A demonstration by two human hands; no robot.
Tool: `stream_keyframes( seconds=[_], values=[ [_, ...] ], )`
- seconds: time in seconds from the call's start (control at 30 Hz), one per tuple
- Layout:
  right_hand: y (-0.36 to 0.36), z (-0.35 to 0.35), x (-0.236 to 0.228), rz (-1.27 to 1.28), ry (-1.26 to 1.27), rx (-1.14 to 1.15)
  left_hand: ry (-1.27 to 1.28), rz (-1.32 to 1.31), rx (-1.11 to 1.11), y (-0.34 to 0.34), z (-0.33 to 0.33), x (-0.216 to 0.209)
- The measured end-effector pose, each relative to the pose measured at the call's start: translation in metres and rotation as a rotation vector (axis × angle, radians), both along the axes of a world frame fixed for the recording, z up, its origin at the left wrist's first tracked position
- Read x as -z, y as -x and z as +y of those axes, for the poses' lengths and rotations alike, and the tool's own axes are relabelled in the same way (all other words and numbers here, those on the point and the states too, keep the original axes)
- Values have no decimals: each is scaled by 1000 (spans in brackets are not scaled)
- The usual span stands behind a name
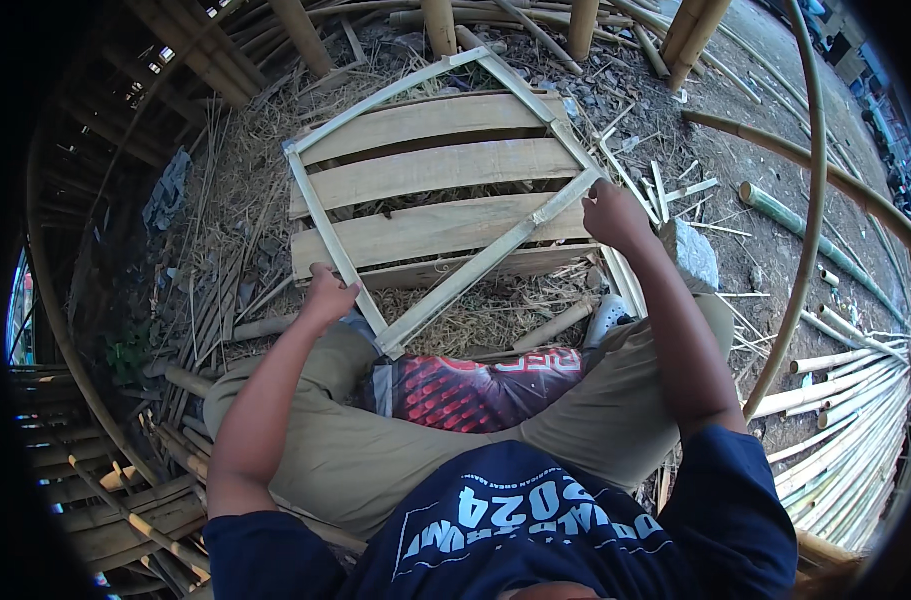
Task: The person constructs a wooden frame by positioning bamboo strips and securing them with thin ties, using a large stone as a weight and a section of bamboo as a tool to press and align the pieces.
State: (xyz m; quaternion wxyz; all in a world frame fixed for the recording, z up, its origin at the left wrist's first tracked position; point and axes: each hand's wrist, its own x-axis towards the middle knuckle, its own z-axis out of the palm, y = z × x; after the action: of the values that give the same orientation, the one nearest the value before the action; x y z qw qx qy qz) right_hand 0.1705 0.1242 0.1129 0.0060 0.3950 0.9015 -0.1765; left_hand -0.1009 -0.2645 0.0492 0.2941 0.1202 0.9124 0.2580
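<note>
The bamboo frame's four sides already meet, lying over the slatted bench at twelve o'clock, left hand pinching its eight-o'clock side, right hand gripping its three-o'clock corner; any fastening left is unclear.

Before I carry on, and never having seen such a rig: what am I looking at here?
There is no machine: a person works bare-handed. The single picture comes from a wide fisheye camera on that person's head, looking down, so straight edges bend near the rim and picture left is the person's left. The right hand grips the right corner of a four-sided frame of pale, narrow strips. The left hand is at the frame's left side; how firmly it holds is unclear. Under the frame are broad, pale wooden slats. To their right sits a rough whitish block.
</note>
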Motion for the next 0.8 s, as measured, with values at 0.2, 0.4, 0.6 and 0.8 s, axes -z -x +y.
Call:
stream_keyframes(
  seconds=[0.2,0.4,0.6,0.8],
  values=[
    [-20,96,73,-120,-60,130,-188,60,-42,-11,18,5],
    [-19,99,85,15,12,104,-178,116,-31,-8,10,-8],
    [-25,96,86,-13,-68,-13,-152,185,-52,13,13,-10],
    [-26,75,57,-17,262,74,-172,111,-142,24,-1,-15]
  ],
)
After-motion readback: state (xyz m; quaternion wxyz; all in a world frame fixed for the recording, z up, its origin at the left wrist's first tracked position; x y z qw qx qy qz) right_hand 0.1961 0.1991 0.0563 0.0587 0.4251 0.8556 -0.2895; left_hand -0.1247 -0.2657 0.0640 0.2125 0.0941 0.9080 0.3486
